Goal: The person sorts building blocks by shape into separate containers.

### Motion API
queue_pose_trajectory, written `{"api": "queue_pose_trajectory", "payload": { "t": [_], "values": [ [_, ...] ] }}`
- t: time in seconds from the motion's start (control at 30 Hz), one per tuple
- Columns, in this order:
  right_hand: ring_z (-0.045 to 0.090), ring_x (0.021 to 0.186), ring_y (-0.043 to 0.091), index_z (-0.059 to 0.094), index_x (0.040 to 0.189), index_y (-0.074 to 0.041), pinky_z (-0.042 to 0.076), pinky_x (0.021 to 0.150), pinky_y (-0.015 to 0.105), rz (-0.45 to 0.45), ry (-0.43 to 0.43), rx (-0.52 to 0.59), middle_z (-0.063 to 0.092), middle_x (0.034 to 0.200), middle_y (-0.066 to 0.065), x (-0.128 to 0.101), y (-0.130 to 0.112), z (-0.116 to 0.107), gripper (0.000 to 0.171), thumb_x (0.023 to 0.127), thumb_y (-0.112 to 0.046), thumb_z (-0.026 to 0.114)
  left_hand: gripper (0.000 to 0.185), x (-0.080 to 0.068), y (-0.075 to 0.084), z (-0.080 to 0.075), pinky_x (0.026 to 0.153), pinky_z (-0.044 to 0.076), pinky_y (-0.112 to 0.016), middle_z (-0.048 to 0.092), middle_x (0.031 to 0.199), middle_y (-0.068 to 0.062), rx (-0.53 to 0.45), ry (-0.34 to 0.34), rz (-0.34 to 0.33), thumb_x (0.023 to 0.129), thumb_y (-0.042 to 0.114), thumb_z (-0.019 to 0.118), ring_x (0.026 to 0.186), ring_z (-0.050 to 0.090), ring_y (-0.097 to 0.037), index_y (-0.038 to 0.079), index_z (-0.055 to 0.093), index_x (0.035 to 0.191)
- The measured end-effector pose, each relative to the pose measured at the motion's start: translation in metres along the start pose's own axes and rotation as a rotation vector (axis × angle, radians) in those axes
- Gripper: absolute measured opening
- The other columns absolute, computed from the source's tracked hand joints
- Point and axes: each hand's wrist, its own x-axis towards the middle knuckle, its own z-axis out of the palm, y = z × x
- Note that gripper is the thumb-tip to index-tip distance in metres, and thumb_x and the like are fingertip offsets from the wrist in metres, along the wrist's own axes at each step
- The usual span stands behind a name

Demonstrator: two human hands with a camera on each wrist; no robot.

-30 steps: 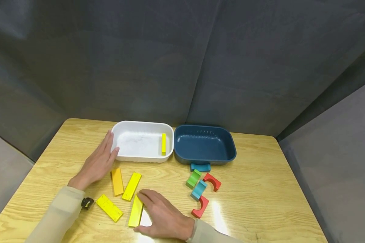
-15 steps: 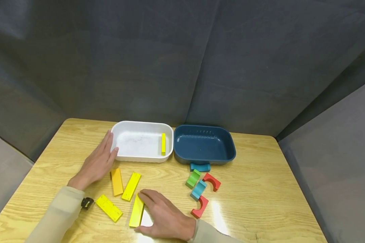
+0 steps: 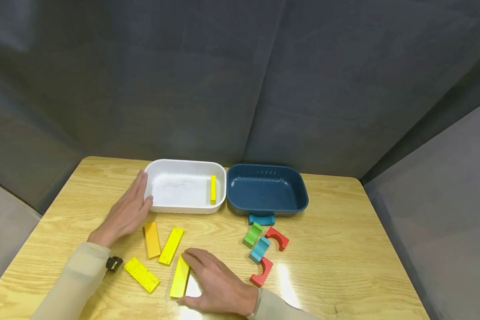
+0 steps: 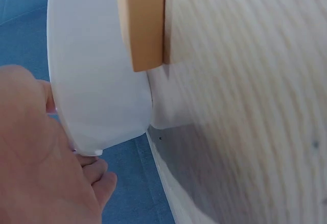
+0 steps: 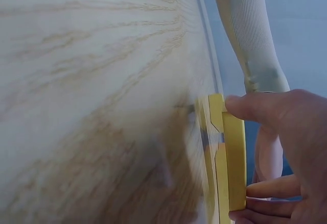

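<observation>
In the head view my left hand (image 3: 124, 211) rests against the left end of a white plastic tray (image 3: 149, 189), fingers extended along the wall and thumb by its front corner. My right hand (image 3: 218, 282) pinches a yellow rectangular block (image 3: 179, 276) lengthwise. In the right wrist view the thumb is on one end of that block (image 5: 236, 165) and the fingertips on the other, close over the table. Two more yellow blocks, one (image 3: 171, 246) near the middle and one (image 3: 142, 274) further left, lie on the table. An orange block (image 3: 152, 240) lies below the left hand.
One yellow block (image 3: 213, 190) stands inside the white tray. A dark blue tray (image 3: 268, 211) adjoins it on the right. Before it lie a blue block (image 3: 262, 220), a green block (image 3: 252, 235), a light blue block (image 3: 260, 250) and two red arch blocks. Dark cloth (image 3: 208, 80) hangs behind.
The right hand and its yellow block have shifted very slightly rightward, away from the neighbouring yellow blocks. The left hand keeps its place at the white tray.
</observation>
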Motion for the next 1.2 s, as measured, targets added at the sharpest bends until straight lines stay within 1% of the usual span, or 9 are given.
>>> {"api": "queue_pose_trajectory", "payload": {
  "t": [0.13, 0.27, 0.43, 0.6, 0.83, 1.03, 1.2],
  "values": [
    [0.050, 0.146, 0.021, 0.047, 0.160, -0.004, 0.044, 0.121, 0.034, 0.016, -0.003, 0.026, 0.047, 0.161, 0.011, 0.001, 0.002, -0.004, 0.091, 0.094, -0.061, 0.075, 0.075, 0.000, -0.001, 0.001, 0.131, 0.013, -0.062, -0.018, 0.178, -0.011, -0.006, -0.009, -0.002, 0.117, 0.040, 0.028, 0.165, 0.001, -0.042, 0.001, -0.009, 0.170],
    [0.050, 0.146, 0.021, 0.047, 0.160, -0.007, 0.045, 0.120, 0.037, 0.054, -0.003, 0.070, 0.046, 0.162, 0.007, -0.001, 0.004, -0.012, 0.091, 0.093, -0.060, 0.077, 0.076, 0.000, 0.000, 0.002, 0.131, 0.013, -0.062, -0.020, 0.178, -0.009, -0.015, -0.017, -0.017, 0.116, 0.042, 0.027, 0.165, 0.000, -0.042, 0.002, -0.010, 0.170],
    [0.051, 0.145, 0.021, 0.047, 0.161, -0.008, 0.047, 0.119, 0.038, 0.082, 0.023, 0.073, 0.046, 0.162, 0.005, -0.001, 0.009, -0.029, 0.093, 0.091, -0.060, 0.080, 0.075, -0.001, 0.002, 0.003, 0.131, 0.014, -0.063, -0.020, 0.178, -0.008, -0.025, -0.012, -0.032, 0.116, 0.040, 0.028, 0.165, 0.001, -0.042, 0.003, -0.009, 0.170],
    [0.052, 0.144, 0.023, 0.047, 0.161, -0.007, 0.048, 0.119, 0.040, 0.085, 0.079, 0.074, 0.046, 0.162, 0.007, 0.004, 0.017, -0.050, 0.095, 0.089, -0.055, 0.084, 0.074, 0.000, 0.004, 0.002, 0.131, 0.014, -0.063, -0.018, 0.179, -0.010, -0.038, 0.011, -0.021, 0.116, 0.035, 0.031, 0.164, 0.003, -0.044, 0.002, -0.007, 0.170],
    [0.052, 0.143, 0.027, 0.048, 0.159, -0.003, 0.049, 0.117, 0.041, 0.070, 0.150, 0.106, 0.048, 0.161, 0.010, 0.018, 0.035, -0.070, 0.093, 0.087, -0.045, 0.090, 0.075, 0.000, 0.003, 0.002, 0.131, 0.014, -0.064, -0.019, 0.178, -0.009, -0.034, -0.002, -0.033, 0.115, 0.035, 0.031, 0.164, 0.003, -0.045, 0.003, -0.009, 0.170],
    [0.055, 0.139, 0.028, 0.051, 0.156, 0.000, 0.051, 0.115, 0.042, 0.032, 0.235, 0.073, 0.051, 0.157, 0.011, 0.035, 0.052, -0.084, 0.091, 0.085, -0.041, 0.092, 0.074, -0.001, 0.002, 0.002, 0.131, 0.014, -0.063, -0.020, 0.178, -0.008, -0.038, -0.002, -0.030, 0.115, 0.034, 0.031, 0.164, 0.002, -0.044, 0.003, -0.009, 0.170],
    [0.054, 0.140, 0.029, 0.050, 0.156, 0.001, 0.051, 0.116, 0.044, 0.038, 0.248, 0.060, 0.051, 0.157, 0.013, 0.049, 0.063, -0.097, 0.089, 0.087, -0.038, 0.091, 0.074, 0.000, 0.002, 0.001, 0.131, 0.014, -0.063, -0.020, 0.178, -0.008, -0.039, 0.003, -0.026, 0.115, 0.034, 0.030, 0.164, 0.003, -0.044, 0.002, -0.008, 0.170]
  ]
}}
